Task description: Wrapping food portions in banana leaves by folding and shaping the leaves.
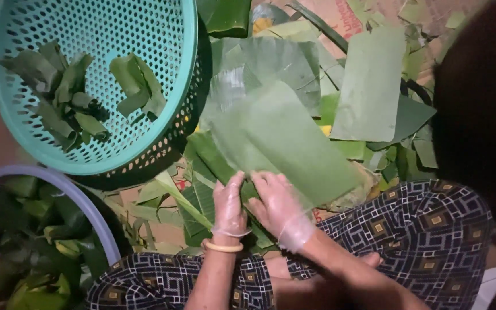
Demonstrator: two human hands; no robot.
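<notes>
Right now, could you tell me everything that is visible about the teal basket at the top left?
The teal basket is round, looks like plastic, and has small holes all over its wall and bottom. Only part shows; the picture's top edge cuts it off. It rests on scattered banana leaf pieces, its rim above a grey basin. Inside lie several small folded leaf parcels, dark green, grouped left of centre. Neither hand touches it.

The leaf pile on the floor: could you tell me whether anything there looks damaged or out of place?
Nothing is spilled. Torn offcuts lie scattered beside the teal basket; the gloved left hand and right hand press a whole leaf.
</notes>
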